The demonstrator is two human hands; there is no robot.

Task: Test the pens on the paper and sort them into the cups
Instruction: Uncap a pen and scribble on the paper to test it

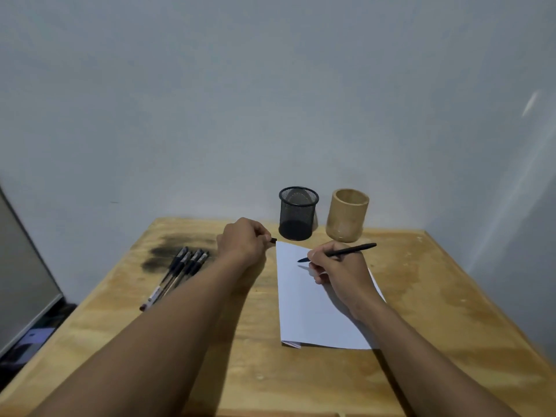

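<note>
My right hand (338, 270) grips a black pen (350, 251) in a writing hold, its tip just above the upper part of the white paper (313, 314). My left hand (245, 240) is closed left of the paper's top corner, with a small black pen cap (273, 240) sticking out between its fingers. Several capped black pens (180, 267) lie side by side on the left of the table. At the back stand a black mesh cup (298, 213) and, to its right, a tan bamboo cup (347, 215). Both cups look empty.
The wooden table (436, 311) has a dark smudge (168, 251) under the pens' far ends. A grey wall rises right behind the cups. A grey panel (21, 266) leans beyond the table's left edge.
</note>
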